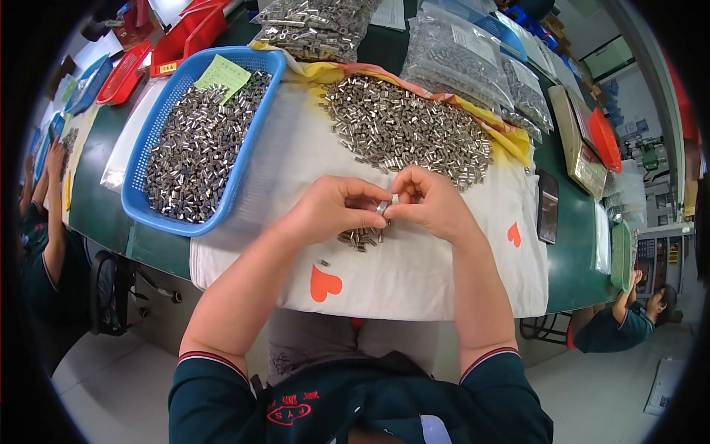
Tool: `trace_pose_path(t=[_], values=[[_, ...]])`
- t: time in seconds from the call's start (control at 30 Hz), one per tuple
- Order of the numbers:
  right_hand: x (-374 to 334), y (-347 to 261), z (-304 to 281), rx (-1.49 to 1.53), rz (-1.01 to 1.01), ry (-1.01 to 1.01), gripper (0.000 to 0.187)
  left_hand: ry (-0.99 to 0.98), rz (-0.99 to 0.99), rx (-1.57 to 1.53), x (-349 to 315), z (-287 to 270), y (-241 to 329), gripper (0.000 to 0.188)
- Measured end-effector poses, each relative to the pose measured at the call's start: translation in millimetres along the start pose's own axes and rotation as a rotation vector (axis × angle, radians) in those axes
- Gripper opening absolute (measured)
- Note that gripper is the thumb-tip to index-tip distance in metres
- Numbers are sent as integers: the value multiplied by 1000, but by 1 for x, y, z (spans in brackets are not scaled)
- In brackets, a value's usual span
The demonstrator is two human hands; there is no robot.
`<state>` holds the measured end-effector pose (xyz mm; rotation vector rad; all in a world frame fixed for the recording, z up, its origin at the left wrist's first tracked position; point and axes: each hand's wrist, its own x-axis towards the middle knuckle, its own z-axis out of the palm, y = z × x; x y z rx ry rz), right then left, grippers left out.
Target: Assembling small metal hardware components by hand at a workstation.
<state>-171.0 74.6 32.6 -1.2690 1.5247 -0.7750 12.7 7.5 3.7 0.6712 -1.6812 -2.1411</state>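
Observation:
My left hand (pixel 333 209) and my right hand (pixel 427 201) meet above a white cloth (pixel 414 274) with orange hearts. Between their fingertips is a small shiny metal ring (pixel 382 208), pinched from both sides. Just below the fingers lies a little heap of small metal cylinders (pixel 361 238), partly covered by my left hand. One loose metal cylinder (pixel 325 263) rests nearer to me. Beyond my hands spreads a large pile of small metal cylinders (pixel 407 126), bordered by a rolled yellow and orange cloth (pixel 510 135).
On the left, a blue basket (pixel 133 194) holds many metal cylinders and a yellow-green paper slip (pixel 222 76). Clear bags of metal parts (pixel 458 55) stand at the back. A dark phone (pixel 547 206) lies at right. Co-workers sit at left (pixel 55 244) and right (pixel 614 325).

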Motion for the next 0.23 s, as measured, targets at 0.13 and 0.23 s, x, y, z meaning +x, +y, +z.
trace_pose_path(t=[0.13,0.23], values=[[10,-15,0,-101,-158,135,17,-46,22,257,-1,2,2,33],[45,-17,17,-754,-363,249,19,-96,24,341,-4,-1,6,36]])
